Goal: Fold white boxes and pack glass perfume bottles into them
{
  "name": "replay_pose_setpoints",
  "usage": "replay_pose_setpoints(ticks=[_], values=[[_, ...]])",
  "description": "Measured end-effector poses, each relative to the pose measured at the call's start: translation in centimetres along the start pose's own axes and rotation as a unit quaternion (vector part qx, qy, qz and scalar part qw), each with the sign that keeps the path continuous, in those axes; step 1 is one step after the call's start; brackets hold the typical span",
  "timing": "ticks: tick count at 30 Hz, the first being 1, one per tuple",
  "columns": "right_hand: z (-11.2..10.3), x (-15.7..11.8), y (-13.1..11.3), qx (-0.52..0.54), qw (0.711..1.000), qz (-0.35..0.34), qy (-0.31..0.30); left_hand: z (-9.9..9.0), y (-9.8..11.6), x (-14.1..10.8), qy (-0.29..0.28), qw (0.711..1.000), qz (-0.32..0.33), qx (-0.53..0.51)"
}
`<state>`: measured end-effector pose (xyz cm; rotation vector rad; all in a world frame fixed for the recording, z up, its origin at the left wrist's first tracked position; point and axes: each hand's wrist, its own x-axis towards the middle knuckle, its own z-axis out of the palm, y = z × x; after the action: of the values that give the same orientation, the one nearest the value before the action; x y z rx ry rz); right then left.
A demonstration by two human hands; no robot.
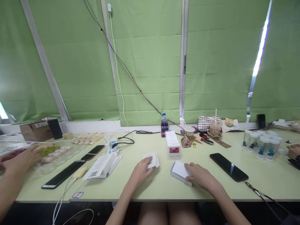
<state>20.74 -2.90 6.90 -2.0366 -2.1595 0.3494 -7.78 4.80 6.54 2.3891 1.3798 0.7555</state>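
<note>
My left hand (141, 170) grips the near-left edge of a small white packet (155, 159) with dark print, low over the table. My right hand (200, 175) holds the right end of a small white cardboard box (179, 170), its fingers curled over the top. What is inside the box cannot be seen. Just behind it stands a row of upright white boxes (174, 152), the front one with a pink-red picture.
A black phone (228, 166) and pliers (254, 188) lie to the right, near clear lidded jars (263, 147). Flattened white cartons (102, 165), a tablet-like device (63, 174) and a power strip (112, 147) are left. Other people's hands (24, 161) work at both sides.
</note>
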Motion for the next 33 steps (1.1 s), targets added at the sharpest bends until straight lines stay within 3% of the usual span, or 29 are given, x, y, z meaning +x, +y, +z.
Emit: replay_pose_setpoints(ticks=[6,10,15,22,27,30,33], values=[[0.0,-0.2,-0.2,0.005,1.0,-0.005,0.004,-1.4,1.0,0.0,0.078,0.993,-0.028,-0.081],[0.6,-0.1,-0.8,-0.001,1.0,-0.024,-0.002,-2.1,1.6,-0.4,0.089,0.982,-0.056,-0.159],[0.6,0.2,-1.3,-0.034,0.998,0.011,0.046,-2.4,2.7,-0.5,0.077,0.953,-0.096,-0.275],[-0.3,-0.7,-3.7,0.171,0.969,-0.136,0.119,-2.1,3.9,-0.9,0.007,0.883,-0.141,-0.447],[1.7,0.1,-4.5,0.124,0.97,-0.129,0.166,-1.0,4.3,-1.1,-0.019,0.847,-0.146,-0.511],[2.1,0.4,-4.3,0.088,0.964,-0.144,0.205,-0.5,4.8,-1.3,-0.035,0.853,-0.141,-0.502],[1.4,0.1,-3.9,0.097,0.956,-0.176,0.213,-0.5,5.1,-1.4,-0.033,0.904,-0.114,-0.41]])
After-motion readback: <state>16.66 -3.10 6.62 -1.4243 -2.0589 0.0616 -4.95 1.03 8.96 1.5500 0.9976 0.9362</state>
